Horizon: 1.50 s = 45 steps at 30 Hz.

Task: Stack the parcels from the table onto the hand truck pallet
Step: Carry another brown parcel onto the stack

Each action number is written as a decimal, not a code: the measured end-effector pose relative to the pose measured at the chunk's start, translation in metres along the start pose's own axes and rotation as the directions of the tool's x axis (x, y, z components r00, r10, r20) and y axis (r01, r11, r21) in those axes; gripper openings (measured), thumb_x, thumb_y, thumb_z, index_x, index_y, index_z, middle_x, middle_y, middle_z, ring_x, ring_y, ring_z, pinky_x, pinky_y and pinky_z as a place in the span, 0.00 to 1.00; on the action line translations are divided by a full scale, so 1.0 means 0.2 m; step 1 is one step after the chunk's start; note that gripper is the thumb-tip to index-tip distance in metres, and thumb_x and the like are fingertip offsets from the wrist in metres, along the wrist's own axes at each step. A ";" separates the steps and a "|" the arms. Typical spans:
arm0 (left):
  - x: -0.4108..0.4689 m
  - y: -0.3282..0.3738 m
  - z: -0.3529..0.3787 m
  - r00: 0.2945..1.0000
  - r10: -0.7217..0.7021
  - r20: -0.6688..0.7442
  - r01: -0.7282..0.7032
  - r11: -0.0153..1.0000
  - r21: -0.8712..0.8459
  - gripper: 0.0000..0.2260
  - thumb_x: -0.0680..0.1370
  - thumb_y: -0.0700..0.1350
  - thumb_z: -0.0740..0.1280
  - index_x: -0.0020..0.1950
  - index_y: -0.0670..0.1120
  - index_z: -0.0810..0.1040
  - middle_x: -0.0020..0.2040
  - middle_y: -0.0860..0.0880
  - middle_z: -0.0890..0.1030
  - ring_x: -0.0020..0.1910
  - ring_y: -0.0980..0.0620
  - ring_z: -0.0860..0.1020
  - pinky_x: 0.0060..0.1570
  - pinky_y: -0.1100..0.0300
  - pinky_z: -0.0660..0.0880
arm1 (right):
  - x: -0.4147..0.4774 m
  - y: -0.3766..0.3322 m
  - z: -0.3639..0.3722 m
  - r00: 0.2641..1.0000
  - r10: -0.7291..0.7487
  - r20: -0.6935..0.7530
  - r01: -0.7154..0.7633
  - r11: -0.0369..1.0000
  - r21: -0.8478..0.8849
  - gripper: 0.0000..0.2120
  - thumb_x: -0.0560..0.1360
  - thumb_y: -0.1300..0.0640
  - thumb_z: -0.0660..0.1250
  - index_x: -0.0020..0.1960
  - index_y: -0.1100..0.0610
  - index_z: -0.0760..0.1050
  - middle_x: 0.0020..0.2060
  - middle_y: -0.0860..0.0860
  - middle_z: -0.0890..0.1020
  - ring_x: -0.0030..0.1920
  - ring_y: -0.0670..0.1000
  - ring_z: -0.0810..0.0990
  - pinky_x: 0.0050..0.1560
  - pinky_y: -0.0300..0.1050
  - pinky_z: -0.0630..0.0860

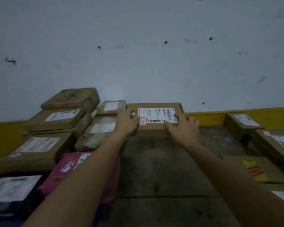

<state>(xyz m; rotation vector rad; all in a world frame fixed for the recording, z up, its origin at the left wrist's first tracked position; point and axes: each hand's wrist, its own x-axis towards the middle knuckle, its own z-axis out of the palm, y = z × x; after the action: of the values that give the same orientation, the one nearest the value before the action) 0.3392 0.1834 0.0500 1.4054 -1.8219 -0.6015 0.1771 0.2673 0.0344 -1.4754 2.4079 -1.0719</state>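
While gripping flat brown cardboard parcel with white label (154,131), left hand (127,122) curled over its left end, right hand (182,126) pinching near right corner, could drop it on lift: shallow hold, smooth card. Sits on dark plank surface (162,169) against grey wall (138,63); could snag small taped brown parcel (111,106) just beside left end.

- This looks like a parcel depot or a warehouse storeroom.
- Taped cardboard parcels (64,124) with printed shipping labels crowd a worn wooden table (162,169).
- A flat carton (151,131) bears a barcode label (157,115).
- The bare white wall (138,54) is scuffed, with a yellow band (203,119) at its foot.
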 end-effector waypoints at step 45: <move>0.73 -1.46 -1.48 0.997 -0.079 -0.012 0.079 0.996 0.041 0.20 0.77 0.46 0.65 0.67 0.41 0.73 0.68 0.40 0.72 0.66 0.42 0.72 0.64 0.53 0.68 | -0.10 -1.75 1.27 0.974 -0.044 0.223 0.036 0.998 0.042 0.27 0.75 0.45 0.58 0.72 0.52 0.61 0.71 0.59 0.59 0.69 0.60 0.55 0.68 0.53 0.57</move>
<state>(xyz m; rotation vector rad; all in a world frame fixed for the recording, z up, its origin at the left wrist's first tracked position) 0.7310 -0.0185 0.0542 1.5114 -1.7864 -0.5983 0.5568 0.0582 0.0590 -1.5470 2.2014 -0.8982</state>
